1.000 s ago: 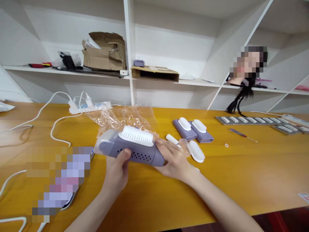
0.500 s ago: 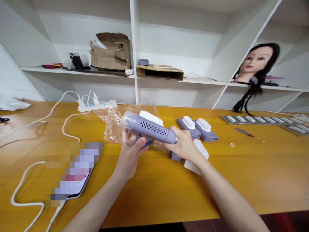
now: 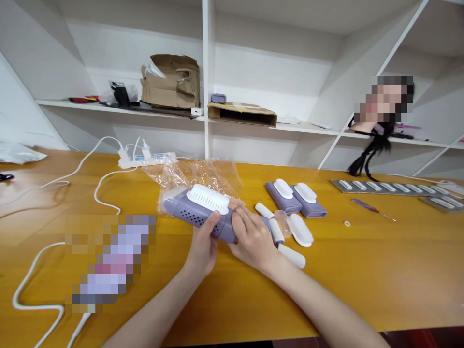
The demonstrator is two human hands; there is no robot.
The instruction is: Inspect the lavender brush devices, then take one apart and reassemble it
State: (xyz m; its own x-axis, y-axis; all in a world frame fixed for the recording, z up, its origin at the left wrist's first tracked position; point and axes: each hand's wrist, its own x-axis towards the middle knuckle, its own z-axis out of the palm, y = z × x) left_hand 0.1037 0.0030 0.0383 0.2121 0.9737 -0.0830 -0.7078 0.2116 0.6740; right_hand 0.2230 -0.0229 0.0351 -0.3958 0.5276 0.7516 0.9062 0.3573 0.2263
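Both hands hold a purple hair-brush device [image 3: 195,215] with a white bristle pad on top, low over the yellow table [image 3: 362,270]. My left hand [image 3: 204,246] grips its underside, thumb up against the side with the holes. My right hand [image 3: 252,237] wraps over its right end, fingers closed. Just right of my hands lie loose white brush pads [image 3: 300,229] and white cylinders [image 3: 291,256]. Behind the device lies a crumpled clear plastic bag [image 3: 195,176].
Two more purple units [image 3: 295,197] with white pads sit to the right. Grey trays of parts [image 3: 384,187], a small screwdriver [image 3: 373,209] and a white ring [image 3: 347,224] lie far right. A power strip [image 3: 145,158] with white cables is at left; a phone [image 3: 108,261] lies front left.
The device was lifted and turned with its holes facing me half a second ago; now it is lowered near the table with the bristle pad up again.
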